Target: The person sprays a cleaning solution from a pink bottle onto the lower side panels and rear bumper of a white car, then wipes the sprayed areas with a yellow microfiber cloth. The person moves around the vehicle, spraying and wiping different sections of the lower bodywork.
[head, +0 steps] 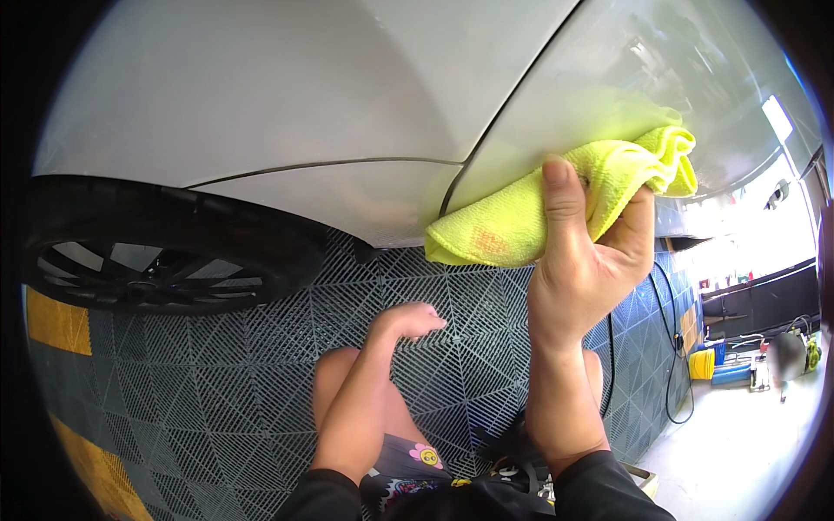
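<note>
My right hand (589, 273) grips a folded yellow microfiber cloth (508, 221), thumb in front and fingers tucked behind it. The cloth lies against the glossy bumper (612, 84) of a silver-grey car, just right of the dark seam between that panel and the car's fender (293, 91). An orange-red printed mark shows on the cloth's lower left part. Below the car's edge, my left hand (410, 321) hangs over my knee with its fingers curled in, and nothing shows in it.
A black-spoked car wheel (143, 286) stands at the left. Grey slatted floor tiles (228, 397) lie underneath, some yellow ones at the left. A black cable (671, 384) loops across the floor at the right. Beyond it is a yellow bucket (702, 364). Part of a tray (642, 480) shows behind my right arm.
</note>
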Demonstrator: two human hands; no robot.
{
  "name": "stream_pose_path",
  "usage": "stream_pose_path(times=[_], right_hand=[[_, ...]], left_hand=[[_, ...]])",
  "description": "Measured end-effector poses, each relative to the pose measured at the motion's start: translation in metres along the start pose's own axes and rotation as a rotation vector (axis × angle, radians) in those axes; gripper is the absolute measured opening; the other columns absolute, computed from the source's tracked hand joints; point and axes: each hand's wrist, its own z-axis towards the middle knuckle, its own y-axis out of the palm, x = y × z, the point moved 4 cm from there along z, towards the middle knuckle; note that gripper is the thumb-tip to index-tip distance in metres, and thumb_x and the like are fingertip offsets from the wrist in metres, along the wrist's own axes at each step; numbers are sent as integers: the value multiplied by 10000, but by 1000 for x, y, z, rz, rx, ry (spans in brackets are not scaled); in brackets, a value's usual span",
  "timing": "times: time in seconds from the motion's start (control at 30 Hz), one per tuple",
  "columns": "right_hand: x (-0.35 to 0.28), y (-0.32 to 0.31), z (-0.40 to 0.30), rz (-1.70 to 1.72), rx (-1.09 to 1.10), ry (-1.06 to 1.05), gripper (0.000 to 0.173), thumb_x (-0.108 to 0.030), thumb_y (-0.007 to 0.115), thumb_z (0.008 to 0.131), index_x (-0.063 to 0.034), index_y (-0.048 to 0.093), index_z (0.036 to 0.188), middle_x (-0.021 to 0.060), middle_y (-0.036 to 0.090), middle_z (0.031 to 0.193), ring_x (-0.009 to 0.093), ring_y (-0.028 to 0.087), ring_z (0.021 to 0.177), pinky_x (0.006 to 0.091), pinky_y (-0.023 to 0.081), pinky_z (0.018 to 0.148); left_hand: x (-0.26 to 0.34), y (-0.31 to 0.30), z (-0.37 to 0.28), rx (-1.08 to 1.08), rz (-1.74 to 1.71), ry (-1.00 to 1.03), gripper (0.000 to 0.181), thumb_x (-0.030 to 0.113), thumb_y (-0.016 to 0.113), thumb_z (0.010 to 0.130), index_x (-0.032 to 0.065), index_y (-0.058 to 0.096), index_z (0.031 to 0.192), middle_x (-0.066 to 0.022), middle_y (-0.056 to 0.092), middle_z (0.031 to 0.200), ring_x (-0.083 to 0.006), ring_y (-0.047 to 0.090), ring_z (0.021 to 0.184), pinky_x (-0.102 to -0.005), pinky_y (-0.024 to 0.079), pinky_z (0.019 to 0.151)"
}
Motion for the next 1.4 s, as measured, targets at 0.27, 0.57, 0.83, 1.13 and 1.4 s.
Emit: stream_pose_path(times=[0.27, 0.57, 0.83, 1.13, 1.4], right_hand=[[-2, -9, 11, -49, -123, 90, 201, -1, 794, 934, 35, 715, 1115, 77, 766, 1012, 141, 723, 875, 267, 574, 814], [-9, -10, 15, -93, -163, 130, 207, 10, 791, 921, 39, 730, 1117, 83, 768, 1003, 142, 723, 874, 271, 572, 825], [-10, -11, 15, -123, -153, 147, 206, 4, 810, 910, 40, 736, 1099, 78, 772, 996, 133, 718, 866, 264, 569, 818], [-11, -11, 14, -166, -155, 140, 221, -5, 827, 901, 37, 732, 1096, 72, 772, 982, 124, 713, 849, 259, 567, 799], [-10, -23, 18, -514, -65, -447, 195, -21, 752, 971, 45, 681, 1140, 81, 736, 1021, 129, 699, 846, 264, 569, 766]], left_hand=[[13, 19, 30, -79, 165, 9, 589, 466, 604, 1014, 75, 625, 1453, -177, 596, 1518, -366, 580, 1375, -495, 441, 1154], [22, 25, 31, -81, 175, 45, 585, 489, 633, 1009, 58, 637, 1404, -157, 683, 1362, -298, 635, 1247, -421, 474, 1074], [41, 29, 32, -118, 170, 70, 616, 482, 602, 1017, 69, 602, 1473, -182, 581, 1533, -361, 558, 1402, -488, 419, 1175], [52, 45, 51, -111, 208, 113, 620, 467, 621, 1013, 22, 607, 1446, -197, 654, 1428, -341, 624, 1304, -445, 473, 1105], [55, 45, 69, -136, 265, 208, 611, 479, 618, 1013, 34, 624, 1432, -205, 654, 1427, -350, 621, 1311, -443, 471, 1117]])
